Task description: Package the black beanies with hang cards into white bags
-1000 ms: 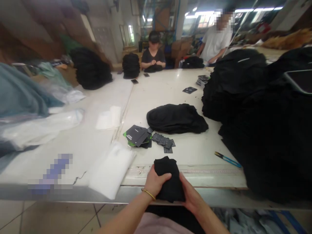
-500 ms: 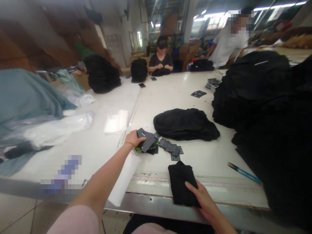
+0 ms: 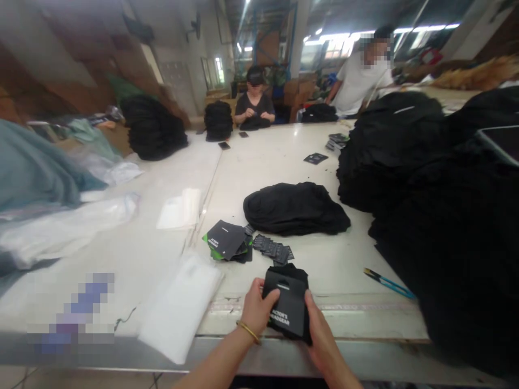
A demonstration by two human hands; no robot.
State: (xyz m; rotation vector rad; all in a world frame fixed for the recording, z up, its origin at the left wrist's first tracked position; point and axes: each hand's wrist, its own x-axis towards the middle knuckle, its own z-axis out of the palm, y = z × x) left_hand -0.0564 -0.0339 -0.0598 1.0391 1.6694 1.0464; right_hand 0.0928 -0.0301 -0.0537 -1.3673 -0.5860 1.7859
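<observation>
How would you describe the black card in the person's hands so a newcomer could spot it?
At the white table's near edge, find the left hand and right hand. Between them, the black card lies on a folded black garment, the only card held.

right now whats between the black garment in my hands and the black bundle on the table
In the head view, small dark card tags lie between the black garment and the black bundle.

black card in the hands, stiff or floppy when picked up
Likely fairly stiff: the card keeps flat, straight edges against the soft cloth in the left hand. Probably slippery too, since the similar cards beside it lie fanned over each other.
</observation>
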